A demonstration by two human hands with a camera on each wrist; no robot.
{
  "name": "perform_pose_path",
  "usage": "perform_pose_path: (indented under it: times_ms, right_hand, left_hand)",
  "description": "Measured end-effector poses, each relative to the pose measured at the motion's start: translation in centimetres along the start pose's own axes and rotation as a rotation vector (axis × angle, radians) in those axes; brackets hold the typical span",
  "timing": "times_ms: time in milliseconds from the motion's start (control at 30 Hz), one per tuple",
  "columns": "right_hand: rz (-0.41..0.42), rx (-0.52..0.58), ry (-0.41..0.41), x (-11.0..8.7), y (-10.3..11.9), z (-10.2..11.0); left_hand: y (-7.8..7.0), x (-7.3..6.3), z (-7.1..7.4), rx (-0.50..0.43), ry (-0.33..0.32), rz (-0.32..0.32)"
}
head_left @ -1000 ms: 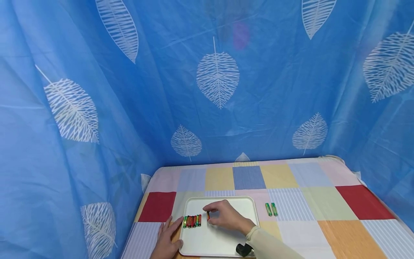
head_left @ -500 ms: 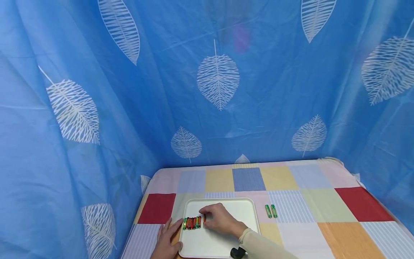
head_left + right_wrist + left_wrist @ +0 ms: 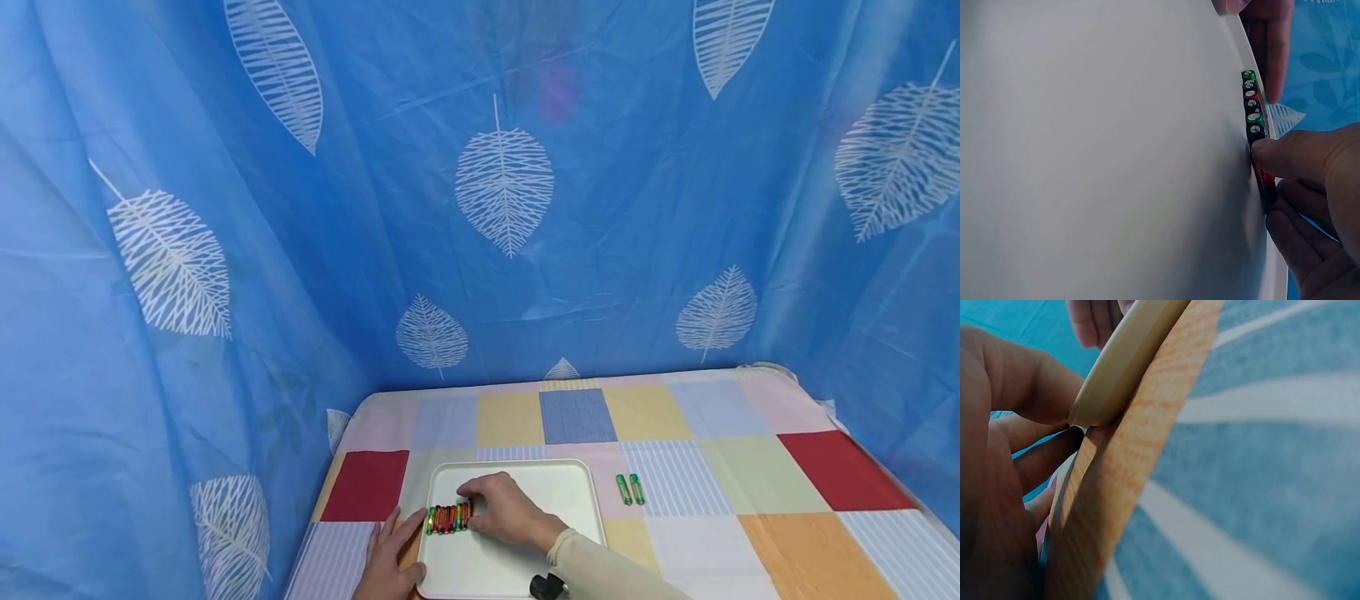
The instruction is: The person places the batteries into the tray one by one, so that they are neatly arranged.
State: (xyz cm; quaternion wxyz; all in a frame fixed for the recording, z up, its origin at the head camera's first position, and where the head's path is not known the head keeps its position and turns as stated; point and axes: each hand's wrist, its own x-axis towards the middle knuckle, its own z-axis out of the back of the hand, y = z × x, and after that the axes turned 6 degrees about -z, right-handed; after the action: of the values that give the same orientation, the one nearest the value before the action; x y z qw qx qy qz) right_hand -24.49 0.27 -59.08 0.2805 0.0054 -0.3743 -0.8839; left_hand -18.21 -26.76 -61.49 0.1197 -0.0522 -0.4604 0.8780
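Observation:
A row of several red and green batteries (image 3: 446, 520) lies side by side near the left edge of a white tray (image 3: 480, 571). At the row's right end, my right hand (image 3: 512, 512) pinches a dark battery with red on it (image 3: 1266, 178) between thumb and fingers, lined up with the others; part of it is covered by the fingers. My left hand (image 3: 386, 560) rests along the tray's left side, fingers extended and spread. In the left wrist view its fingers (image 3: 1041, 387) touch the tray rim (image 3: 1110, 375).
Two green batteries (image 3: 630, 489) lie parallel on the patchwork cloth (image 3: 675, 533), right of the tray. Blue curtains (image 3: 510, 317) with white leaf prints hang behind and at the sides. A black device (image 3: 547, 587) sits at my right wrist.
My right hand has moved left with the pinched battery, closing the gap to the row's right end. The left hand stays at the tray's edge.

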Motion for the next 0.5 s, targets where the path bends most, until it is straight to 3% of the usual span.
perform_pose_path:
  times_ms: [267,500]
  right_hand:
    - [-0.012,-0.021,0.002,-0.6,-0.1,0.4]
    - [-0.022,0.044,-0.005,-1.2,-0.9,2.0]
  left_hand:
    - [0.0,-0.2,-0.4,-0.020,0.017,0.002]
    - [-0.5,-0.2,-0.2,0.015,-0.013,-0.011]
